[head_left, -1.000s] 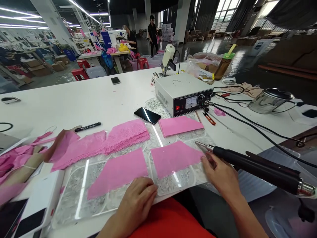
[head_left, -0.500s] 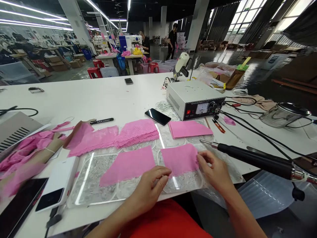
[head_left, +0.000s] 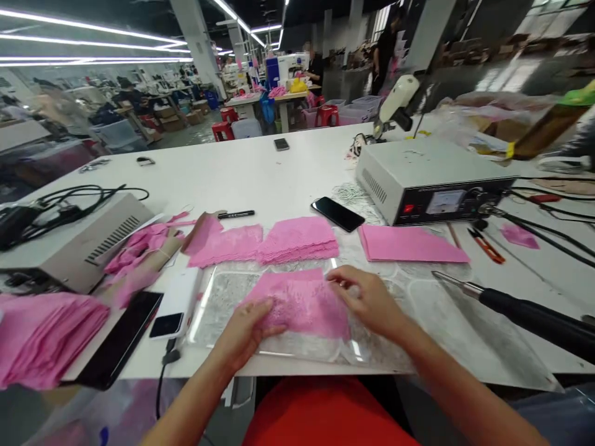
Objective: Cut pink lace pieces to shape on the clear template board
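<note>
A pink fabric piece (head_left: pixel 309 310) with a lacy, patterned surface lies over a plain pink piece (head_left: pixel 312 274) on the clear plastic template. My left hand (head_left: pixel 248 331) rests at the left side of the upper piece, thumb and fingers spread on it. With thumb and forefinger, my right hand (head_left: pixel 367 297) pinches the upper right corner of this fabric. Behind my hands are a stack of scalloped pink pieces (head_left: pixel 297 240) and a plain pink stack (head_left: pixel 411 243). To the right lies a black-handled pen-like tool (head_left: pixel 520 313) with a metal tip.
A grey box with a meter (head_left: pixel 427 179) and cables stands back right, with orange-handled snips (head_left: pixel 486 246) before it. A black phone (head_left: pixel 338 213), a marker (head_left: pixel 236 214) and a white power bank (head_left: pixel 175 303) lie around the template (head_left: pixel 297 347). Folded pink fabric (head_left: pixel 46 337) fills the left.
The right-hand pink piece has moved left onto the other piece, and both my hands have moved with it. The view has turned left.
</note>
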A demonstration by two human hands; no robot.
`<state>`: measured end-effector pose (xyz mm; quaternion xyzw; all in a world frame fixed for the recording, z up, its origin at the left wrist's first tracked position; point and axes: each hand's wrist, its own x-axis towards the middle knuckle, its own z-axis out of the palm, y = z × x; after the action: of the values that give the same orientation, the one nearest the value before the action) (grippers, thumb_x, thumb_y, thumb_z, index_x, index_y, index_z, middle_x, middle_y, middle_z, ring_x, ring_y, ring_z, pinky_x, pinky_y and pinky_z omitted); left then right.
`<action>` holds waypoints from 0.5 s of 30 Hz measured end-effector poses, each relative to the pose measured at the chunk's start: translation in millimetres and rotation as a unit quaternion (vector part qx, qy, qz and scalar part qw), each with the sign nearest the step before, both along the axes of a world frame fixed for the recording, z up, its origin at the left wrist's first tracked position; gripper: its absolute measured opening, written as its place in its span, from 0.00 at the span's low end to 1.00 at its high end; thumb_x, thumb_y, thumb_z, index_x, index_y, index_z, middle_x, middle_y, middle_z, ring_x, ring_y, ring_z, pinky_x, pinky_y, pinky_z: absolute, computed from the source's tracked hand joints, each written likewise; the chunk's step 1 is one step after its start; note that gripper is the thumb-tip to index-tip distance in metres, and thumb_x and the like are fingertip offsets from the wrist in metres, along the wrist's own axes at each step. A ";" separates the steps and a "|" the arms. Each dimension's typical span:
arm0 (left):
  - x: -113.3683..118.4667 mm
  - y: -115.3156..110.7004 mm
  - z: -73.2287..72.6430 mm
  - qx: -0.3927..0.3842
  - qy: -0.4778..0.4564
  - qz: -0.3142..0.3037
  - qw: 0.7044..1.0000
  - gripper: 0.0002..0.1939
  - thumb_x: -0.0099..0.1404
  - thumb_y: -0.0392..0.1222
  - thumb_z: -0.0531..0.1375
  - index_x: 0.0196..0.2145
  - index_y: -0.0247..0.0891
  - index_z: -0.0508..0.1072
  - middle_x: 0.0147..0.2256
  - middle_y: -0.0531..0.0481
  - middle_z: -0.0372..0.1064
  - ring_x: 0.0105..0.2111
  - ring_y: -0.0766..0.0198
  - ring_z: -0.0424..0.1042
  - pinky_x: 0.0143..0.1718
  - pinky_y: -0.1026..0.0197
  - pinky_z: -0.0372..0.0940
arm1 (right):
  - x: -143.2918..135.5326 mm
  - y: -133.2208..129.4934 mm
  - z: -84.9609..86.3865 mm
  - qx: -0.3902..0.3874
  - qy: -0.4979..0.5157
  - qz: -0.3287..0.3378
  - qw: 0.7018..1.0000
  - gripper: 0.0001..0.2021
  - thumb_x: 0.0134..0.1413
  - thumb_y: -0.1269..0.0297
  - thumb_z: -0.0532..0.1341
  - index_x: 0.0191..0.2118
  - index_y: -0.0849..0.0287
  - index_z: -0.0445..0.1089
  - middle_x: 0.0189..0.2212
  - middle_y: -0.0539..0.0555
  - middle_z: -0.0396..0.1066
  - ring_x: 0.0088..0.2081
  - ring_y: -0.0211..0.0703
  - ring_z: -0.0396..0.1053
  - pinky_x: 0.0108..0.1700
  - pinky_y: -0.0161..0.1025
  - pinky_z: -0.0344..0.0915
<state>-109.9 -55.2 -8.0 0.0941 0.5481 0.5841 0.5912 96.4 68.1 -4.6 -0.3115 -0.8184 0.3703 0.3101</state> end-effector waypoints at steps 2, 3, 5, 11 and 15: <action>-5.8 -0.4 -2.1 -0.012 0.037 -0.041 0.998 0.19 0.45 0.43 0.74 0.33 0.31 0.77 0.31 0.50 0.70 0.29 0.67 0.69 0.29 0.59 0.76 | 16.9 18.9 -9.3 -0.036 -0.071 -0.037 0.996 0.07 0.55 0.64 0.56 0.35 0.56 0.71 0.29 0.51 0.75 0.28 0.39 0.70 0.31 0.36 0.67; -8.1 0.3 -2.9 -0.019 0.057 -0.055 0.997 0.22 0.44 0.46 0.74 0.34 0.31 0.77 0.31 0.50 0.69 0.28 0.68 0.68 0.26 0.62 0.75 | 22.0 25.2 -13.4 -0.044 -0.100 -0.048 0.993 0.08 0.55 0.63 0.56 0.36 0.56 0.72 0.29 0.51 0.75 0.28 0.39 0.70 0.32 0.37 0.66; -11.4 2.5 -3.5 -0.028 0.101 -0.076 0.992 0.24 0.42 0.51 0.73 0.34 0.32 0.77 0.29 0.51 0.68 0.26 0.69 0.66 0.22 0.66 0.72 | 25.2 31.0 -19.2 -0.041 -0.147 -0.059 0.987 0.09 0.56 0.62 0.56 0.38 0.56 0.72 0.30 0.51 0.74 0.28 0.39 0.69 0.32 0.38 0.65; -14.2 3.9 -3.3 -0.027 0.203 -0.100 0.974 0.23 0.43 0.54 0.70 0.32 0.33 0.76 0.28 0.52 0.66 0.26 0.69 0.66 0.20 0.66 0.70 | 6.7 28.3 -22.2 0.042 -0.256 -0.050 0.964 0.07 0.54 0.65 0.57 0.37 0.57 0.71 0.37 0.54 0.71 0.31 0.39 0.68 0.33 0.38 0.62; -17.4 1.1 -7.9 -0.030 0.277 -0.106 0.954 0.20 0.46 0.53 0.67 0.31 0.34 0.75 0.27 0.54 0.65 0.24 0.68 0.66 0.21 0.63 0.71 | 2.3 28.6 -21.5 0.048 -0.278 -0.023 0.959 0.07 0.56 0.66 0.54 0.31 0.57 0.68 0.34 0.53 0.70 0.31 0.39 0.67 0.31 0.36 0.59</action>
<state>-127.3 -54.2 -15.9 0.2923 0.6946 0.4520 0.4773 98.7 96.7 -26.1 -0.4055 -0.8817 0.2225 0.0936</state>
